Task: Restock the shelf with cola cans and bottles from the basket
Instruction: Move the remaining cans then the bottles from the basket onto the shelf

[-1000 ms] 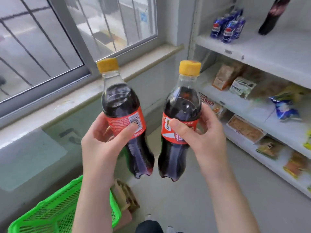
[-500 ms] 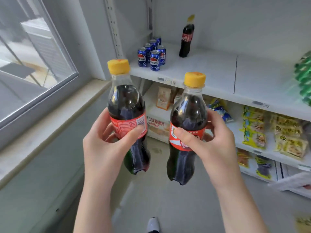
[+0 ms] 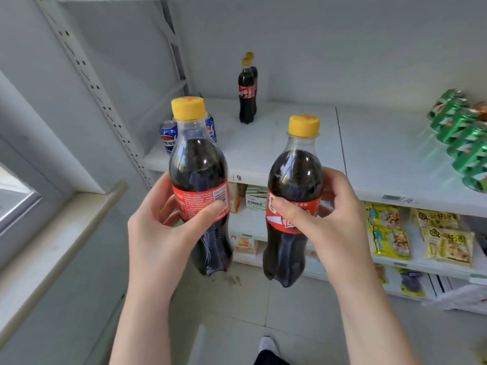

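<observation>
Your left hand (image 3: 160,233) grips the left cola bottle (image 3: 200,167) round its red label: the thumb (image 3: 208,214) lies across the front of the label, the fingers curl behind it, and the forearm rises from the lower edge of the head view with the wrist nearly straight. Your right hand (image 3: 334,227) grips the right cola bottle (image 3: 295,175) in the same manner, with its thumb pressed on the left part of the label, its fingers wrapped round the far side, and its forearm entering from the lower right

You hold both bottles upright, side by side yet apart, with yellow caps uppermost and bases hanging free above the tiled floor (image 3: 290,312). Your left bottle sits slightly higher in view than your right. Both are in front of the white shelf (image 3: 276,143), level with its front edge; neither rests on it

Toward the back of that shelf two shelved cola bottles (image 3: 247,96) stand upright, one directly behind the other. At its left end stand blue cans (image 3: 168,135), partly hidden behind the bottle in your left hand. At its right end lies a row of green cans (image 3: 463,138), blurred. Below, the lower shelves carry snack packets (image 3: 390,230), mostly yellow. A grey window sill (image 3: 60,241) runs along your left side, and the toe of a shoe (image 3: 267,345) shows between your forearms at the bottom edge
</observation>
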